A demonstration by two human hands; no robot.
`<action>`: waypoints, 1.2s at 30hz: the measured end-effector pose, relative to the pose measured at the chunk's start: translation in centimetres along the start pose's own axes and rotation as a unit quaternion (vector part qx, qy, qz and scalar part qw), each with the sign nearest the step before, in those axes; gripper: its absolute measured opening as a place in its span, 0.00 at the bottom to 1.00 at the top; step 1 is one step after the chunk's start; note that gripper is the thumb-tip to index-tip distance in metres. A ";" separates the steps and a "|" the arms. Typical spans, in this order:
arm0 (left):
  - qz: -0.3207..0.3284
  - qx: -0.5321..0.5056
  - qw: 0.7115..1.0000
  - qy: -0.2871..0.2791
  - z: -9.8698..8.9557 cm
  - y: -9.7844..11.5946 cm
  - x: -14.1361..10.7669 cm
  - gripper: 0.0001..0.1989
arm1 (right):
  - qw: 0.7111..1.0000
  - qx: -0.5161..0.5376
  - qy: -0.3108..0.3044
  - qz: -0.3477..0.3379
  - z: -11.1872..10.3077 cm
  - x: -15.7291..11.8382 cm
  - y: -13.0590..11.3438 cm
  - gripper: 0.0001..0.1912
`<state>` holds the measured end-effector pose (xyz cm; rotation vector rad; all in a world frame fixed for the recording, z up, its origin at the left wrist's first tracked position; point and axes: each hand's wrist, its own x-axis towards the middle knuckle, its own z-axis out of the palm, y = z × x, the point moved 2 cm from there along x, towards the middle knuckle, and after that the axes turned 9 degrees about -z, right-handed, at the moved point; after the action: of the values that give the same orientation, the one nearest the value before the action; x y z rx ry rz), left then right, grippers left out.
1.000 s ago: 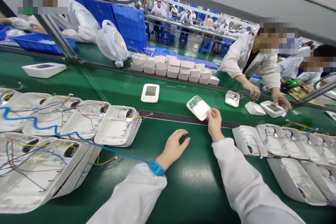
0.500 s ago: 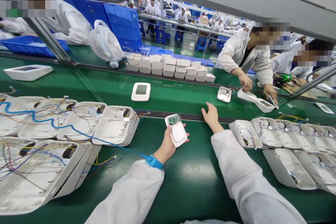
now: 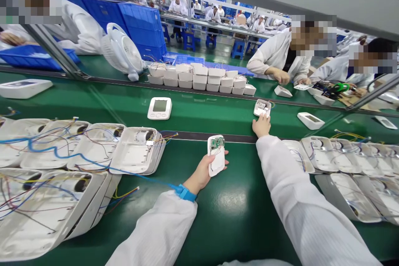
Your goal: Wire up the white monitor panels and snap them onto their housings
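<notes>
My left hand [image 3: 204, 171] grips a white plastic panel [image 3: 216, 162] from below, tilted up over the green bench. A green circuit board [image 3: 217, 143] shows at the panel's upper end. My right hand [image 3: 262, 125] stretches across the dark rail, its fingers over the near edge of a small open white housing [image 3: 261, 106] with parts inside. Thumb and fingers are apart; whether they press on the housing is hard to see. Around my left wrist sits a blue strap [image 3: 186, 193] with a coiled blue cord [image 3: 62, 149].
Open white housings with loose wires stand in rows at left [image 3: 134, 149] and right [image 3: 357, 195]. A white device with a screen [image 3: 160, 109] lies on the green strip beyond the rail. Stacked housings [image 3: 199, 81], a fan [image 3: 123, 52] and a co-worker [image 3: 280, 56] are farther back.
My right hand has reached forward to the small housing. My left hand has shifted slightly right with the panel, which has turned. The co-worker's hands have drawn back, leaving a screened device on the strip.
</notes>
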<state>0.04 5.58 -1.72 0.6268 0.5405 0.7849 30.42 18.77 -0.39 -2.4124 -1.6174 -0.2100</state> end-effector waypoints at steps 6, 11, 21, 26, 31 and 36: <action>0.004 0.007 1.000 -0.002 0.1 0.4 -0.3 0.27 | 0.996 -0.053 -0.035 -0.070 -2.3 -0.7 -1.7 0.18; 0.021 0.016 0.999 0.034 0.1 0.4 -0.2 0.28 | 0.977 -0.067 -0.077 -0.186 -5.2 -2.7 -5.0 0.12; 0.101 -0.014 0.994 0.037 0.7 1.6 -1.4 0.26 | 0.921 -0.048 -0.117 -0.369 -8.4 -21.7 -10.8 0.08; 0.017 -0.041 0.999 -0.003 1.5 1.4 -2.0 0.36 | 0.897 0.149 -0.043 -0.414 -10.4 -25.2 -8.2 0.12; -0.022 -0.070 0.997 -0.015 2.1 1.4 -2.4 0.30 | 0.940 0.266 -0.050 -0.207 -10.5 -21.1 0.2 0.23; -0.020 -0.039 0.999 -0.006 2.4 1.4 -2.6 0.27 | 0.838 0.485 -0.249 -0.031 -9.6 -20.2 4.1 0.23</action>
<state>-0.53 3.58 1.43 0.5465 0.5062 0.7611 26.59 -3.32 3.44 -1.6398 -1.4235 1.0574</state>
